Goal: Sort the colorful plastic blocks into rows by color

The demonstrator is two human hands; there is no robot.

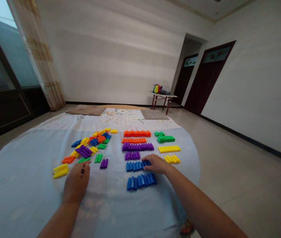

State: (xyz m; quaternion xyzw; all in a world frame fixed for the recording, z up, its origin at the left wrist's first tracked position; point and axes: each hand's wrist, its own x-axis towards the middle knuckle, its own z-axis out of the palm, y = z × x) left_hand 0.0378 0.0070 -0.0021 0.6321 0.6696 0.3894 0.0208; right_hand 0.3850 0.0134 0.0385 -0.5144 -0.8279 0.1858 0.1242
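My right hand is at the right end of the upper blue row, its fingers curled round the end pieces. Below that lies another blue row. My left hand rests near a green piece, fingers bent; whatever it may hold is hidden. Rows of purple and orange pieces lie farther back, with green and yellow groups to their right. A mixed pile spreads beyond my left hand, with a purple pair and a yellow group nearby.
The round table wears a pale blue cloth. Two mats, one brown and one grey, lie at its far edge. Behind stands a small table bearing a colourful bag. A curtain hangs at left.
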